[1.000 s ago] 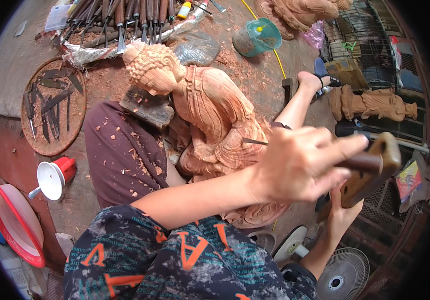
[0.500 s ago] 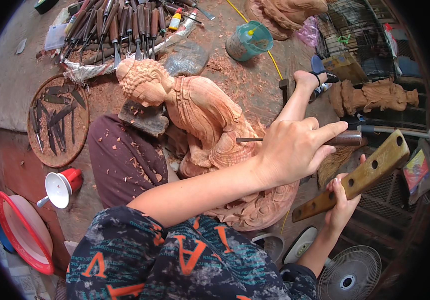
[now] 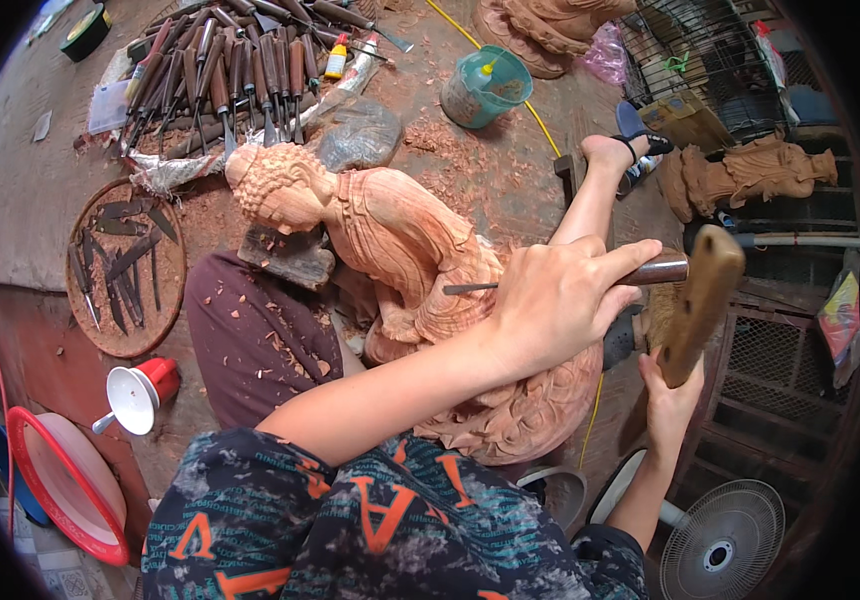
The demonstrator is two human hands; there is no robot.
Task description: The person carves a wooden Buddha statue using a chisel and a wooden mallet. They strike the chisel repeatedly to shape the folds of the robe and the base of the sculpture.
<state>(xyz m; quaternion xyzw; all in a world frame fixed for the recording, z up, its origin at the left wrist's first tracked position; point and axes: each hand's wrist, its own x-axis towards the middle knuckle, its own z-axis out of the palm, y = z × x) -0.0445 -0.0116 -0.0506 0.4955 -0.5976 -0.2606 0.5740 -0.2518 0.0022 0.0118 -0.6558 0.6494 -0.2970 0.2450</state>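
Note:
A carved wooden statue (image 3: 395, 235) with a curled-hair head lies on its side across my lap, its head on a dark wooden block (image 3: 288, 258). My left hand (image 3: 555, 300) is closed round a wood chisel (image 3: 662, 270), forefinger stretched along the handle. The chisel's thin blade points left over the statue's lower body; I cannot tell whether its tip touches the wood. My right hand (image 3: 672, 395) grips a flat wooden mallet (image 3: 702, 305) with holes in it, upright beside the butt of the chisel's handle.
Many chisels (image 3: 250, 75) lie heaped at the back left, near a glue bottle (image 3: 337, 58). A round tray (image 3: 100, 335) holds knives. A teal bucket (image 3: 480, 95), another carved figure (image 3: 760, 172), a fan (image 3: 720, 550) and a red-rimmed basin (image 3: 25, 470) stand around. Wood chips litter the floor.
The mallet has swung left and turned more upright, close to the chisel's butt. My left hand and the chisel sit slightly further left in the view, which has itself shifted a little.

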